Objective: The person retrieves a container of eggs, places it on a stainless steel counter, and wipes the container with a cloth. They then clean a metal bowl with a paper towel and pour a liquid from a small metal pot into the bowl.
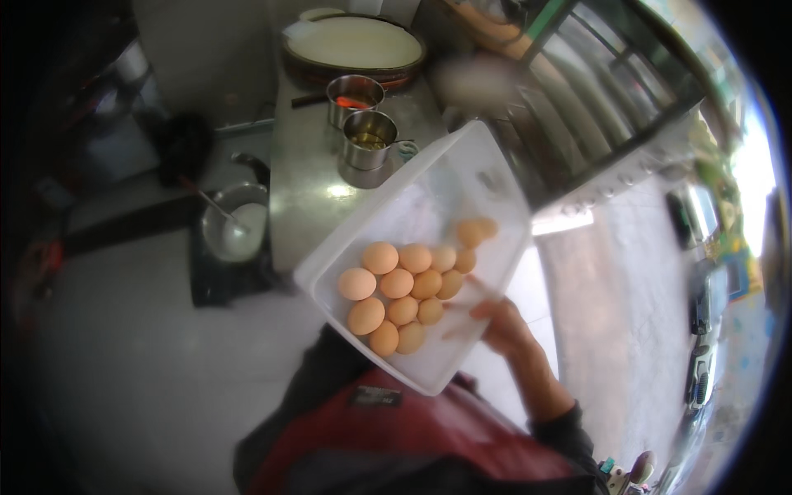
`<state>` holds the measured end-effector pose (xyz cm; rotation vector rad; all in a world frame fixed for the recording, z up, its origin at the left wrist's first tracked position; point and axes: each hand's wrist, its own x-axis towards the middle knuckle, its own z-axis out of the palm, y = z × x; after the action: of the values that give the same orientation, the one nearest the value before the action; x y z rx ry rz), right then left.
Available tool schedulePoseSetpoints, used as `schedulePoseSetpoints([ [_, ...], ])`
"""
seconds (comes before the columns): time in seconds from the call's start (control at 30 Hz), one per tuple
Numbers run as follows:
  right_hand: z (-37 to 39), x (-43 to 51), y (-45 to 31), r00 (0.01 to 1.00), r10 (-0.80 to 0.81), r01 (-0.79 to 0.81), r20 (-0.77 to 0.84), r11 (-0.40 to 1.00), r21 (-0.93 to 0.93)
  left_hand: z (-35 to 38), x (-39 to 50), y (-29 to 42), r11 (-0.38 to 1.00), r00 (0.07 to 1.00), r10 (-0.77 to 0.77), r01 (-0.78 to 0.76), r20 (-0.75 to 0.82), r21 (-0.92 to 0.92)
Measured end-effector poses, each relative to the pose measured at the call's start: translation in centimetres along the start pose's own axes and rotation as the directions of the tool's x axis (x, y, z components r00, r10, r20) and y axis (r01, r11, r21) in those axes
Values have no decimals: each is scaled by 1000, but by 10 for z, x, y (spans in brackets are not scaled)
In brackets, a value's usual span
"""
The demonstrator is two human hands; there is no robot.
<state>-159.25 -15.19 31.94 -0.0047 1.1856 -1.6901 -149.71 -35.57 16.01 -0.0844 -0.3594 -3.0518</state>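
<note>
A translucent white plastic bin [427, 365] is held in front of my body, tilted, with several brown eggs [396, 283] gathered at its lower left end. Two more eggs [476, 232] show near the right wall, blurred. My right hand [498, 318] supports the bin from the lower right, and its fingers show faintly through the plastic beneath. My left hand is out of view; the left arm's dark sleeve [331, 365] runs up under the bin's near left side.
Beyond the bin is a steel counter [303, 210] with two metal pots [370, 145] and a large round vessel [356, 43] of pale contents. At left, a pot of white liquid [238, 226] holds a ladle. Another person's arm [495, 25] shows behind, near a metal-framed glass case [612, 80].
</note>
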Motion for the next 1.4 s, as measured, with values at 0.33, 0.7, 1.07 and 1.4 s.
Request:
schedulePoseSetpoints([
  [0.33, -57, 3, -40, 991, -104, 73, -82, 947, -313, 60, 55, -105, 832, 942, 295, -173, -158, 527],
  [0.7, -55, -2, 18, 989, -75, 107, 126, 956, -272, 54, -202, -119, 880, 730, 368, -474, -576, -38],
  [1.07, 73, -75, 175, 890, 235, 15, 392, 842, -539, 96, -400, -114, 106, -325, 934, -138, -146, 985],
  [1.4, 291, -158, 406, 599, 430, -5, 675, 846, -533, 143, -651, -252, -117, -22, 983, 697, 184, 708],
])
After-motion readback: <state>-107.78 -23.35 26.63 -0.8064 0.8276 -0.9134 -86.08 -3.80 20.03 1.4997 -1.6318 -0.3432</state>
